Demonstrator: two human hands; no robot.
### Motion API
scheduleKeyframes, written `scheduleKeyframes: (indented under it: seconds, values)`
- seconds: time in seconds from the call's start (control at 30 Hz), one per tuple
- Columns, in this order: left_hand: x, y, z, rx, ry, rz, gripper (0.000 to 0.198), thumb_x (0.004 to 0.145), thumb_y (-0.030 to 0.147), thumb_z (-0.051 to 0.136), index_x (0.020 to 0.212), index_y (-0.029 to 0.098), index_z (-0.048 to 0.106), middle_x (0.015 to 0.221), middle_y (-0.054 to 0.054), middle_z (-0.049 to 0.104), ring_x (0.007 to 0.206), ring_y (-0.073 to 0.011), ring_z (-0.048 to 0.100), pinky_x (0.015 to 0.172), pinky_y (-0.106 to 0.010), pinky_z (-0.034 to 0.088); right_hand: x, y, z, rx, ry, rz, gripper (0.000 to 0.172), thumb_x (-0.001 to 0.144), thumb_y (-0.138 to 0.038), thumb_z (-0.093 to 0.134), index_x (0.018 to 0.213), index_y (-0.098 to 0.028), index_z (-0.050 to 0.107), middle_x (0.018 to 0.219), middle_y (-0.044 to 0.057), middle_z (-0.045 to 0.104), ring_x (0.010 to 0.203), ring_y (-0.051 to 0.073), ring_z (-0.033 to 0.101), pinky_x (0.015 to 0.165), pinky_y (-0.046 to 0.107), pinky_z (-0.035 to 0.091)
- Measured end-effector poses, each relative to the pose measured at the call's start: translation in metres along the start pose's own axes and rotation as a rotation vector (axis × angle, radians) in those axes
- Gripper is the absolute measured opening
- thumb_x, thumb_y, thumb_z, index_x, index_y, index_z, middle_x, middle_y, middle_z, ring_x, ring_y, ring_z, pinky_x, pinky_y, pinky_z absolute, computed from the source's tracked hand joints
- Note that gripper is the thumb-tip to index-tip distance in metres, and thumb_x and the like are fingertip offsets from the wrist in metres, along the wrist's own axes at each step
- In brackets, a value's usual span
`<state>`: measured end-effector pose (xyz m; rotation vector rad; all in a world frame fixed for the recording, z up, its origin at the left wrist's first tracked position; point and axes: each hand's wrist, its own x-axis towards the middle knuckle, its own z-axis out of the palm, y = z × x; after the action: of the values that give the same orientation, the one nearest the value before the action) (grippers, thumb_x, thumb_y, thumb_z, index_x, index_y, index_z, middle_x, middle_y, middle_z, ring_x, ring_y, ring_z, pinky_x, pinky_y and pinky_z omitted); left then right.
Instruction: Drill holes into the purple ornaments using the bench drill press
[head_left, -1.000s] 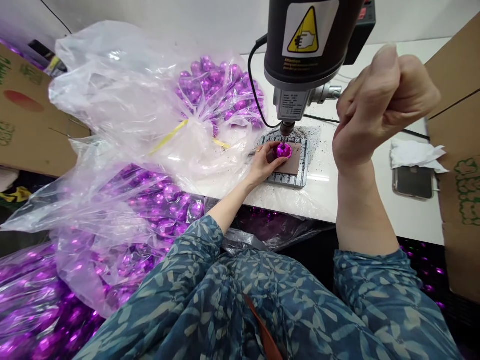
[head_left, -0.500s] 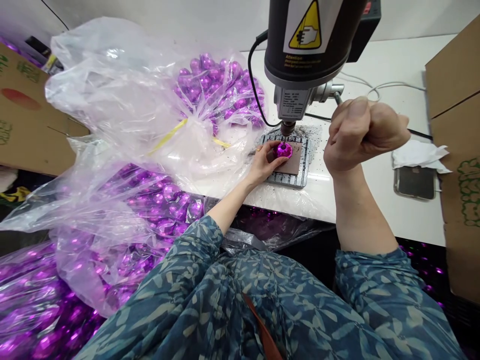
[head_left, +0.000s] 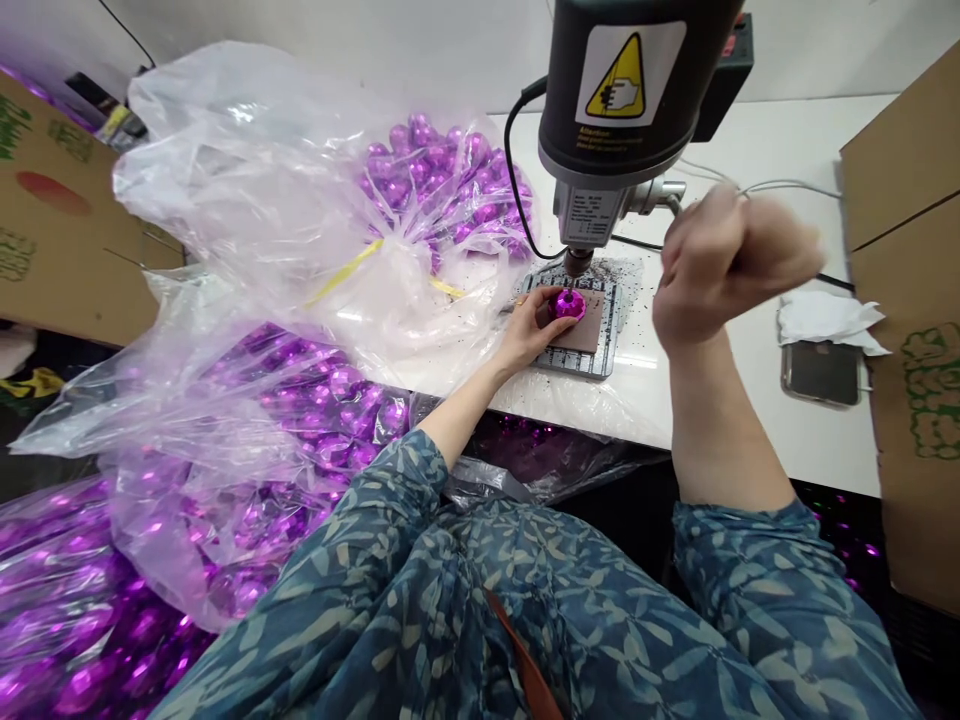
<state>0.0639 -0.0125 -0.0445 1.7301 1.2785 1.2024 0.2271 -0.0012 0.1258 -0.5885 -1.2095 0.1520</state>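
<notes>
Thumb and fingers of my left hand [head_left: 529, 328] close around a shiny purple faceted ball [head_left: 569, 304]. The ball rests on a brown square pad [head_left: 583, 338] on the metal base [head_left: 609, 335] of a bench drill press [head_left: 619, 110]. Directly above the ball is the drill chuck [head_left: 578, 262]; whether the bit touches the ball is hard to make out. My right hand [head_left: 731, 262], blurred by motion, is a fist around the end of the drill's feed lever [head_left: 673, 200]. Dark shavings lie scattered over the base.
Clear plastic bags [head_left: 247, 190] full of purple balls [head_left: 450, 180] cover the left of the white table [head_left: 645, 400]. A phone [head_left: 822, 372] lies under a white tissue [head_left: 829, 320] on the right. Cardboard boxes [head_left: 911, 330] flank both sides. A black cable [head_left: 517, 170] hangs beside the drill.
The view has shifted slightly. The drill chuck sits a little higher above the ball, and my right hand on the lever is now blurred. My left hand keeps the ball in place.
</notes>
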Motion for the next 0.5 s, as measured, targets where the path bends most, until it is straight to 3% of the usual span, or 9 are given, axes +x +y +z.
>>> scheduleKeyframes:
  seconds: [0.13,0.23,0.3,0.37,0.43,0.5]
  values:
    - [-0.006,0.009,-0.002,0.004,0.015,0.031,0.051,0.099,0.048,0.089,0.139,0.025,0.068,0.140,-0.013,0.076,0.133,-0.0299,0.073,0.115,-0.048,0.061,0.055,-0.004,0.031,0.145,0.120,-0.075,0.084,0.098,-0.083,0.053,0.067,-0.021,0.005,0.052,-0.005,0.008,0.042,-0.002,0.017,0.052,0.026,0.009]
    - [-0.033,0.034,-0.018,0.079,0.026,0.082,0.049,0.098,0.051,0.088,0.134,0.023,0.070,0.135,-0.013,0.077,0.126,-0.0282,0.075,0.105,-0.045,0.063,0.077,0.012,0.044,0.237,0.159,-0.056,0.088,0.080,-0.085,0.064,0.071,-0.023,0.001,0.054,-0.006,0.005,0.039,-0.002,0.017,0.048,0.026,0.005]
    - [-0.061,0.053,-0.034,0.060,-0.133,0.116,0.046,0.097,0.052,0.089,0.128,0.022,0.072,0.126,-0.012,0.079,0.112,-0.0246,0.076,0.094,-0.040,0.064,0.079,0.020,0.045,0.308,0.176,-0.018,0.085,0.074,-0.081,0.068,0.072,-0.025,0.004,0.055,-0.007,0.004,0.038,-0.001,0.016,0.046,0.028,0.001]
    - [-0.090,0.068,-0.048,0.028,-0.410,0.134,0.045,0.094,0.052,0.091,0.123,0.021,0.074,0.118,-0.010,0.079,0.102,-0.0230,0.077,0.088,-0.037,0.064,0.076,0.020,0.041,0.352,0.177,0.033,0.079,0.077,-0.076,0.070,0.072,-0.027,0.008,0.054,-0.008,0.006,0.038,0.001,0.018,0.047,0.030,0.001]
    - [-0.115,0.078,-0.058,0.091,-0.650,0.131,0.041,0.093,0.048,0.092,0.121,0.021,0.077,0.116,-0.011,0.080,0.102,-0.0265,0.078,0.090,-0.039,0.065,0.072,0.013,0.032,0.334,0.116,0.090,0.071,0.092,-0.065,0.068,0.070,-0.028,0.012,0.054,-0.008,0.012,0.039,0.003,0.023,0.048,0.029,0.006]
    - [-0.130,0.085,-0.064,0.198,-0.771,0.110,0.039,0.096,0.046,0.090,0.125,0.022,0.079,0.121,-0.015,0.079,0.107,-0.0323,0.080,0.096,-0.044,0.066,0.069,0.000,0.021,0.274,-0.028,0.153,0.060,0.109,-0.042,0.058,0.067,-0.026,0.018,0.055,-0.006,0.023,0.043,0.002,0.031,0.051,0.026,0.016]
